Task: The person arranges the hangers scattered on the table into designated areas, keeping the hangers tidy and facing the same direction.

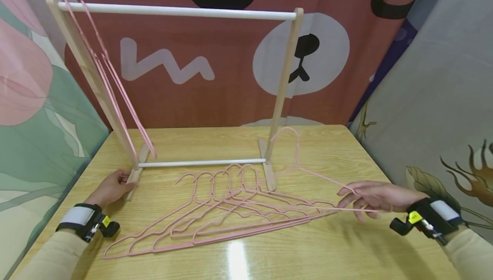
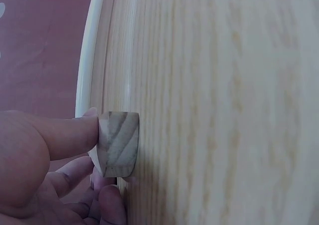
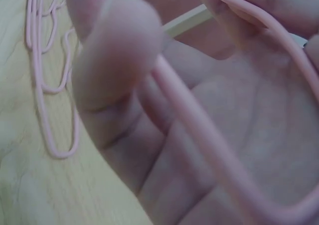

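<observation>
Between the thumb and fingers of the right hand (image 1: 379,196) was a pink hanger (image 1: 325,178), held at one end, maybe to leave its hook free. Far to its left, the left hand (image 1: 109,189) gripped the wooden foot (image 1: 135,179) of the rack (image 1: 283,87), perhaps to stop it wobbling. Other hangers (image 1: 173,247) lay on the desk (image 1: 327,250) between both hands, maybe for easy reach. The held one looked thin and smooth, with a round hook.
</observation>
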`<state>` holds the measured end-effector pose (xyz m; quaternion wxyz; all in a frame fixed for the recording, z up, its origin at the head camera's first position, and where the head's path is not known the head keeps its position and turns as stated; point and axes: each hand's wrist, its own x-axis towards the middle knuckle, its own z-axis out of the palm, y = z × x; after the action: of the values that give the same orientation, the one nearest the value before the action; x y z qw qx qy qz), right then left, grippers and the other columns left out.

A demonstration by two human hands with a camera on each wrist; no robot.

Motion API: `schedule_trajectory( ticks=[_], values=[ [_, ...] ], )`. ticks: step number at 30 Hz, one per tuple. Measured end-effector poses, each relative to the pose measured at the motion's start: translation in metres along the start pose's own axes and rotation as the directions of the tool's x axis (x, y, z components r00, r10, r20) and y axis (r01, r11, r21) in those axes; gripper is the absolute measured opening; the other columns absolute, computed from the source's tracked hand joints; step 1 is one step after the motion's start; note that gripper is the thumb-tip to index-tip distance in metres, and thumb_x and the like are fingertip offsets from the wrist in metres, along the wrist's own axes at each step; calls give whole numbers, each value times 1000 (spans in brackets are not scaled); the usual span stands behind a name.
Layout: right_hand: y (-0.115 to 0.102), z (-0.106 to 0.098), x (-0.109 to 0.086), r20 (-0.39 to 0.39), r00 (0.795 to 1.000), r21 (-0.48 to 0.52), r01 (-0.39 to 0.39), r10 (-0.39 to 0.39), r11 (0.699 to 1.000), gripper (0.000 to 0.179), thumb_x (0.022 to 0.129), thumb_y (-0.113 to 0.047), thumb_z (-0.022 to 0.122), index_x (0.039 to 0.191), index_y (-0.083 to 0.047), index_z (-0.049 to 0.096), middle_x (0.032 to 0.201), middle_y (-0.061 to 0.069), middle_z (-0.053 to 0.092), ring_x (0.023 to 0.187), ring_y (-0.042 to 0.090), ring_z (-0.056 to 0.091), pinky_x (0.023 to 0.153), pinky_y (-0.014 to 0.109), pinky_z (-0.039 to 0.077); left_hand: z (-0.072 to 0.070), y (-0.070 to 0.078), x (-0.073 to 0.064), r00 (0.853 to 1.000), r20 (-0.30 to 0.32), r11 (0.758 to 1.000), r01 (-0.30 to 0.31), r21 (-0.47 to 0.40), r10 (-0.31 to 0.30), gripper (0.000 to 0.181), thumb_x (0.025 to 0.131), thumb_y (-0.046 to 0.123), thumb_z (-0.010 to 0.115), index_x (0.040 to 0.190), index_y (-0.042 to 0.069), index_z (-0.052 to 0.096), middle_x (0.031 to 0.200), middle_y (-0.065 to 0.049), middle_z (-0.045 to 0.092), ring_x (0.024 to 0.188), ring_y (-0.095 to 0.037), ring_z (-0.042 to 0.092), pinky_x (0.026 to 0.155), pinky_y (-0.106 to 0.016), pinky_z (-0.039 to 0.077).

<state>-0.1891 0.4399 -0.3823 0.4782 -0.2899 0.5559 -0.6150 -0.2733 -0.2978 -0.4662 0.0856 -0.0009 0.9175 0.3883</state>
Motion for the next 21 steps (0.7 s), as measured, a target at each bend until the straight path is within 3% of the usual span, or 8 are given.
schedule_trajectory(
  ticks=[4,10,15,21],
  values=[
    [-9,4,6,-5,999,9,38,-38,999,55,109,-5,7,153,-10,39,151,15,49,109,19,63,66,30,40,0,-1,0,1000,3,1000,0,1,0,47,101,11,58,130,-21,38,107,-29,54,93,-33,56,70,-30,48],
    [-21,10,21,-19,994,57,107,-106,993,58,106,-4,1,157,-4,30,154,18,43,113,22,60,73,25,47,0,0,0,1000,2,1000,-7,7,7,46,101,11,58,129,-21,38,108,-30,54,94,-34,56,71,-30,47],
    [-29,19,35,-66,991,45,115,-112,992,58,106,-1,6,157,-9,33,153,13,45,114,20,60,74,25,49,0,1,-1,1000,5,1000,-16,8,16,47,100,10,58,129,-22,39,108,-31,54,95,-35,56,71,-30,47],
    [-42,32,60,-56,991,8,119,-118,993,54,110,-6,11,160,-13,30,153,12,44,110,18,60,70,24,45,0,0,0,1000,3,1000,-6,11,6,46,101,10,58,129,-21,38,109,-32,53,95,-35,56,71,-30,47]
  ],
)
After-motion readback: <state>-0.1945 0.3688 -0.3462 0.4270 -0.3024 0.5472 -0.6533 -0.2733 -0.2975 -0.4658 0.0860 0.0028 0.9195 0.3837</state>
